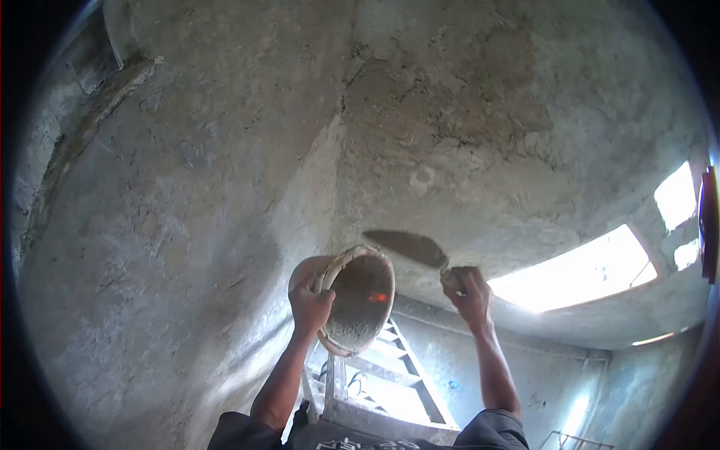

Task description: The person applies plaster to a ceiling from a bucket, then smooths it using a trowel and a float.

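Note:
My left hand (311,306) is closed on the rim of a round bucket (362,300), which is tilted so its open mouth faces the camera. Grey wet material clings to the bucket's inner wall and lower edge. In my right hand (469,291) is the handle of a trowel (409,246); its long pointed blade reaches left, just above the bucket's upper rim, apart from it. Behind the blade stands a rough grey plastered wall (450,195) with a darker patch higher up.
Another plastered wall (187,247) fills the left side and meets the first at a corner. Below the bucket a ladder (412,367) shows in front of brightness. Bright openings (585,270) lie at the right. A thin metal frame (577,439) is at the lower right.

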Demonstrator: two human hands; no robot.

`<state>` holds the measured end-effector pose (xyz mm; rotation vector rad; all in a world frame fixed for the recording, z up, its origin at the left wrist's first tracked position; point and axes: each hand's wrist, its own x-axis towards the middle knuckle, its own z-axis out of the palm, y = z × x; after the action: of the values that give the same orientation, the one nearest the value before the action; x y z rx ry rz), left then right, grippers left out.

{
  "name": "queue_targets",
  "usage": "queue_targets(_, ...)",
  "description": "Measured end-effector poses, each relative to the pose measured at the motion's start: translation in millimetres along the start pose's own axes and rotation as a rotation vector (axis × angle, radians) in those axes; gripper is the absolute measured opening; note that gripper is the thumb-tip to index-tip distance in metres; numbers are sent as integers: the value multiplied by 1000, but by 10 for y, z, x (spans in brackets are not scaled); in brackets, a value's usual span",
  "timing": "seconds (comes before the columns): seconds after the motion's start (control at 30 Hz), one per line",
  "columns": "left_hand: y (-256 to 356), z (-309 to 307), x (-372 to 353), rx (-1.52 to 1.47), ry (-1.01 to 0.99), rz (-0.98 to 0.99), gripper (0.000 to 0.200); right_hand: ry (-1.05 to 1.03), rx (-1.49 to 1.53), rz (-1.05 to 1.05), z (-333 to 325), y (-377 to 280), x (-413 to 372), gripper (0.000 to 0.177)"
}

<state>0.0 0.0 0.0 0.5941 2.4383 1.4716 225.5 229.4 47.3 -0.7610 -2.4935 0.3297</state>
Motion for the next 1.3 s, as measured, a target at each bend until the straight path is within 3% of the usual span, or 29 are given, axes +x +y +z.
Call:
queue_targets(0.07,205,-252,109,12,-9,-37,27,17,6,-83,121,-214,-275,46)
queue_targets(0.1,346,-61,54,-66,40,67,25,65,10,-108,121,13,-449,47)
queue_targets(0.2,528,-170,-178,-111,-45,23,27,-14,1,-36,8,-44,-1035,46)
queue_targets(0.3,657,-218,-241,-45,-29,172,29,-55,-47,13,-83,-109,-1349,45)
queue_targets(0.4,1004,-322,-347,-35,-93,220,31,-127,33,134,-240,-242,-1410,42)
queue_targets(0.47,1118,-324,-434,-47,-113,268,31,-303,114,315,-406,-451,-1413,38)
queue_targets(0.63,1248,-315,-584,-68,-154,291,28,-348,269,515,-443,-713,-1365,39)
queue_targets(0.7,1347,-379,-545,-18,-210,234,26,-328,467,488,-347,-702,-1357,43)
queue_targets(0.83,1303,-411,-573,-90,-236,162,22,-346,505,348,-375,-773,-1508,56)
queue_targets(0.9,1352,-422,-711,-287,-264,118,21,-321,521,327,-305,-936,-1552,57)
queue_targets(0.97,1396,-452,-810,-229,-295,88,21,-319,495,361,-168,-1100,-1549,52)
queue_targets(1.07,1425,-469,-895,-287,-359,177,23,-302,537,479,-200,-1452,-1428,50)
queue_targets(1.1,1477,-459,-918,-272,-378,174,23,-304,502,488,-186,-1561,-1414,57)
queue_targets(1.17,1593,-411,-920,-295,-320,243,20,-292,420,423,-219,-1589,-1390,64)
queue_targets(1.3,1600,-494,-793,-306,-328,276,18,-237,342,289,-304,-1344,-1487,60)
